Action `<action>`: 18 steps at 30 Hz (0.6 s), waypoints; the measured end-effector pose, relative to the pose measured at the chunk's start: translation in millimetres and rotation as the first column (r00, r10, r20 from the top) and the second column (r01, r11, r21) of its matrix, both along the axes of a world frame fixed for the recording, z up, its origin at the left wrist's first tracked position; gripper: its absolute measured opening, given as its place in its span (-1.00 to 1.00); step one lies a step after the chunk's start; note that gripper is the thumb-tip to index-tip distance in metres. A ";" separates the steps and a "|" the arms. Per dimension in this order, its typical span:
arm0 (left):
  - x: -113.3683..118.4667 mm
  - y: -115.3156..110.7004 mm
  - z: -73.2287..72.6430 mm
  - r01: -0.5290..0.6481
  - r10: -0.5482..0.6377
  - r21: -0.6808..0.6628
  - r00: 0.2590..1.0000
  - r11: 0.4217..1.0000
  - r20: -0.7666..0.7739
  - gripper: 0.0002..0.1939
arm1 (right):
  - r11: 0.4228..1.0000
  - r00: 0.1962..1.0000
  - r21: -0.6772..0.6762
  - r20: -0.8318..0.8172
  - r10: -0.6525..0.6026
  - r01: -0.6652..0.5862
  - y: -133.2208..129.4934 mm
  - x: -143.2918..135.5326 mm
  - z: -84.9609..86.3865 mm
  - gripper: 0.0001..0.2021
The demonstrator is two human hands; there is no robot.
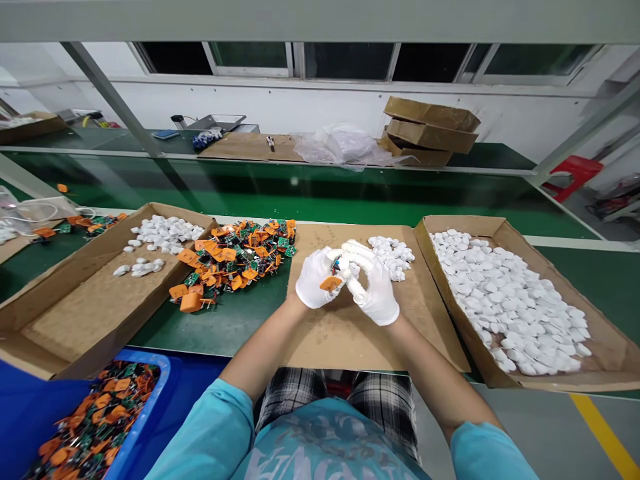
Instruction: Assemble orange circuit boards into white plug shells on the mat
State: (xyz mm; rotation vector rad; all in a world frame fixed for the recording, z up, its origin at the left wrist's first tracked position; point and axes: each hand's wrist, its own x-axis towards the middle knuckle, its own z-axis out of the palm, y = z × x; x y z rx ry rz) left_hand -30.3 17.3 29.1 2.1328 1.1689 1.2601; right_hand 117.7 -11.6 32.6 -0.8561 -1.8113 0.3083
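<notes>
Both hands wear white gloves and meet over a flat cardboard sheet [320, 333]. My left hand [317, 279] is closed on an orange part [331, 284] with a small green and blue piece on it. Close beside it, my right hand [374, 287] has its thumb and fingers curved around a white piece [354, 269], partly hidden by the fingers. Just behind my right hand lies a small pile of white pieces [393, 257] on the sheet. Left of the sheet, a heap of orange and green parts [240, 257] rests on the green table.
A cardboard tray [545, 267] full of white pieces stands at the right. Another tray [75, 327] with fewer white pieces is at the left. Below it, a blue bin [163, 387] holds orange and green parts. Stacked boxes [433, 127] and plastic bags [345, 143] sit behind.
</notes>
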 end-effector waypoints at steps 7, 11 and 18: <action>6.0 -3.3 -2.5 0.121 -0.110 -0.108 0.988 0.987 0.110 -0.57 | 1.000 1.000 -0.016 -0.017 0.017 -0.018 -0.1 1.3 1.6 -0.73; 11.1 -5.6 -2.0 0.275 -0.206 -0.239 0.939 0.931 0.276 -0.44 | 0.998 0.998 -0.020 0.007 0.057 -0.057 -1.1 3.2 4.3 -0.68; 12.6 -10.8 0.6 0.538 -0.424 -0.408 0.839 0.737 0.341 -0.28 | 0.954 0.971 -0.223 -0.170 0.166 -0.202 1.3 10.2 4.0 -0.71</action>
